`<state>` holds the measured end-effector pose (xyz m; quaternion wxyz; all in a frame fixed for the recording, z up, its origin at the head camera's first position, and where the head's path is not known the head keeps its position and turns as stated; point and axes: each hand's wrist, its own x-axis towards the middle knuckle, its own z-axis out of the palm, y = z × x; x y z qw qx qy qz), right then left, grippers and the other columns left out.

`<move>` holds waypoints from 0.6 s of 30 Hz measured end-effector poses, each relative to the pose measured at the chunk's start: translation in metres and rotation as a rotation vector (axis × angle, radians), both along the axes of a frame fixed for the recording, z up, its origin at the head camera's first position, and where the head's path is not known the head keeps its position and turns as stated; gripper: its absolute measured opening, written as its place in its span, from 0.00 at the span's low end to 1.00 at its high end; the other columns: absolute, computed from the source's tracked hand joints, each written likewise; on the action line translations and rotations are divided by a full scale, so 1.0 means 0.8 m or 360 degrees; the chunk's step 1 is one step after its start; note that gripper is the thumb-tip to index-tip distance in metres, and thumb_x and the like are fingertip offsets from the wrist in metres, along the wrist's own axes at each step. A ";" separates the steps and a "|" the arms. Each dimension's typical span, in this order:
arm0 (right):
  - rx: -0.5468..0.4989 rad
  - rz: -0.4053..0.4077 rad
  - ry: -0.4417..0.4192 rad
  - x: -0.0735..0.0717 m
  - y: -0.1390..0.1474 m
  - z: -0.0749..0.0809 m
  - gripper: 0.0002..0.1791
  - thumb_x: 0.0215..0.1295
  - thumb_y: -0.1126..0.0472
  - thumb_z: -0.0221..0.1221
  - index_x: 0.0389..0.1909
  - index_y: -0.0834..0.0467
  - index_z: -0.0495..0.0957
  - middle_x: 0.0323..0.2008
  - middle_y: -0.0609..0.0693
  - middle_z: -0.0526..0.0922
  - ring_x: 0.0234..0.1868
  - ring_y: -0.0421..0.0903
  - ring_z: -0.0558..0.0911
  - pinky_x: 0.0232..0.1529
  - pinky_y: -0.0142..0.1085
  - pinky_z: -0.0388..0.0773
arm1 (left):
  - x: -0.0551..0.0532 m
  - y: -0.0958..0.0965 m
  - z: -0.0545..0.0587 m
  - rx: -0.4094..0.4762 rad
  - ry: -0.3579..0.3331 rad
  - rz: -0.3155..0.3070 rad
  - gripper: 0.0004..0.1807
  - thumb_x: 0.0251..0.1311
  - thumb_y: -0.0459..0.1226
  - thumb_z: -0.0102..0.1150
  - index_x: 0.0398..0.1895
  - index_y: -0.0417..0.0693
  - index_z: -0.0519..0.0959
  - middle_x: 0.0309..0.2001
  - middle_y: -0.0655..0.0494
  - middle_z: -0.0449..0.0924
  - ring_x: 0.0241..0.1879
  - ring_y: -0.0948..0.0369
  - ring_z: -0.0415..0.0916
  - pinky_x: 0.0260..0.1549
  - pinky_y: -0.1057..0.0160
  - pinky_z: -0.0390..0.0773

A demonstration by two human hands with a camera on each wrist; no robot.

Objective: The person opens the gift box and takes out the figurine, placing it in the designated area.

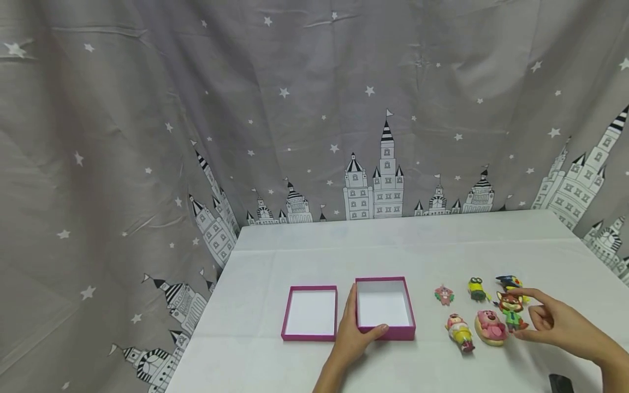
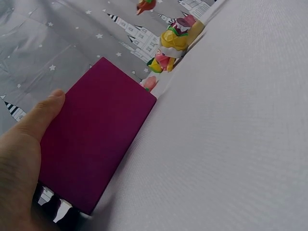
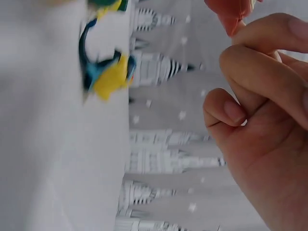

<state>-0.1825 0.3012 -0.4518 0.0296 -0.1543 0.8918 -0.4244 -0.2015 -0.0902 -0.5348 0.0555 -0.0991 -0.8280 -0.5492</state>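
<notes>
In the head view my left hand (image 1: 350, 339) grips the near left corner of an open magenta box (image 1: 400, 333) with a white inside. Its thumb lies along the front wall, which fills much of the left wrist view as a magenta panel (image 2: 98, 132). My right hand (image 1: 565, 325) pinches a fox figurine (image 1: 512, 316) in a green outfit between thumb and index finger, at its head and feet. Above the table, an orange-red part of the fox (image 3: 232, 13) shows at the top of the right wrist view. The other fingers of the right hand curl inward.
Left of the box lies its magenta-rimmed lid (image 1: 309, 335). Around the fox are a pink bear figurine (image 1: 491, 326), a yellow-clothed figurine (image 1: 460, 332), a small pink figurine (image 1: 444, 295), a green-and-yellow figurine (image 1: 476, 289) and a blue-and-yellow figurine (image 1: 511, 282). A dark object (image 1: 561, 383) sits at the front edge.
</notes>
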 end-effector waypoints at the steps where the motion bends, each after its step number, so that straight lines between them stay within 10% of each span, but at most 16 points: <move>1: 0.0011 -0.0023 -0.0044 0.002 0.006 -0.002 0.35 0.50 0.63 0.67 0.58 0.51 0.62 0.14 0.41 0.58 0.15 0.33 0.57 0.11 0.32 0.57 | 0.000 0.000 -0.001 0.0004 0.0004 0.0000 0.59 0.42 0.53 0.70 0.73 0.58 0.42 0.72 0.56 0.46 0.67 0.51 0.52 0.60 0.42 0.56; 8: 0.0030 -0.0003 -0.0350 0.008 0.048 -0.025 0.37 0.54 0.61 0.65 0.43 0.17 0.55 0.16 0.40 0.60 0.16 0.36 0.61 0.18 0.33 0.57 | 0.000 0.001 -0.001 0.0010 -0.0008 0.0011 0.58 0.43 0.52 0.70 0.73 0.64 0.41 0.72 0.56 0.47 0.66 0.50 0.53 0.59 0.40 0.57; 18: 0.0010 0.0006 -0.0630 0.002 0.076 -0.059 0.29 0.55 0.57 0.65 0.45 0.22 0.63 0.16 0.43 0.64 0.18 0.35 0.63 0.17 0.34 0.57 | 0.000 0.001 -0.002 0.0016 -0.0036 0.0003 0.59 0.43 0.52 0.70 0.73 0.60 0.42 0.72 0.56 0.46 0.66 0.49 0.52 0.60 0.41 0.56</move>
